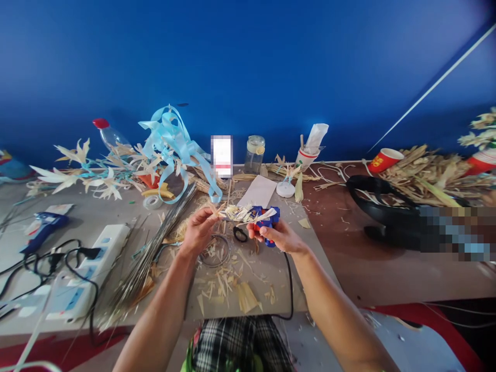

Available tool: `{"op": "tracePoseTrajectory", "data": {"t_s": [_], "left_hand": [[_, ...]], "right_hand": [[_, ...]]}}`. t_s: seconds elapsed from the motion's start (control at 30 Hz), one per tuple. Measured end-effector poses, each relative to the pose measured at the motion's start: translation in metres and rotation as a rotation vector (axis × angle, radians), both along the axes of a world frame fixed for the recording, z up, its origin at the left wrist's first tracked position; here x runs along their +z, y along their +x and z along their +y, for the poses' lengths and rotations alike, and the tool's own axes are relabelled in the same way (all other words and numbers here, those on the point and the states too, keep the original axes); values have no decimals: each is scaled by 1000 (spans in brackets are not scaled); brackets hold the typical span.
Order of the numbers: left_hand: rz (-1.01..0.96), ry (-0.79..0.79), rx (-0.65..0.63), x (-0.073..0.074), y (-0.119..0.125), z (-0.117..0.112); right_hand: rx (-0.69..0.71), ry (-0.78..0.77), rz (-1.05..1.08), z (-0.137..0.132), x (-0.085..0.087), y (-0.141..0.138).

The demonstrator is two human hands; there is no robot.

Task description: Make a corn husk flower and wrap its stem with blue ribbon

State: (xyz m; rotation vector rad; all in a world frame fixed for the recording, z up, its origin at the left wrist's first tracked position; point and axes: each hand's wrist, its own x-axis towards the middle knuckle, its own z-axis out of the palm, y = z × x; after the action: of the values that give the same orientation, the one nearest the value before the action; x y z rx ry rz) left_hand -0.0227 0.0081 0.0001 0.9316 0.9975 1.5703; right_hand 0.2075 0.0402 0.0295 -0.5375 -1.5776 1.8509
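My left hand [200,228] pinches one end of a pale bundle of corn husk strips [239,212], held above the table. Around a blue glue gun [268,213] the fingers of my right hand [279,235] are closed; its black cord [290,281] drops to the table edge. The husk bundle reaches across to the front of the glue gun, and a strip overlaps the gun's body. Whether glue is coming out cannot be seen. Below the hands lie the black handles of scissors [240,234] and a coil of wire [215,251].
Husk scraps [248,297] litter the table. Thin metal wires [155,253], a power strip [95,268] and another glue gun [45,228] lie left. Light blue ribbon [166,137], husk flowers [110,182], a clear bottle [254,155] and a paper cup [307,158] stand behind. A black basket [383,196] is right.
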Motion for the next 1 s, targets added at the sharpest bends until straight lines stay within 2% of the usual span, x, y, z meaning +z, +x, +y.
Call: {"op": "tracePoseTrajectory", "data": {"t_s": [0.4,0.67,1.0], "left_hand": [[-57,-14,14,4,4,-1],[-52,-10,11,1,3,0],[-64,-14,8,2,3,0]], "right_hand": [[-56,1,-100,0,-4,-3],[-60,97,-144,0,-3,-3],[-74,126,-162,0,-5,-4]]}}
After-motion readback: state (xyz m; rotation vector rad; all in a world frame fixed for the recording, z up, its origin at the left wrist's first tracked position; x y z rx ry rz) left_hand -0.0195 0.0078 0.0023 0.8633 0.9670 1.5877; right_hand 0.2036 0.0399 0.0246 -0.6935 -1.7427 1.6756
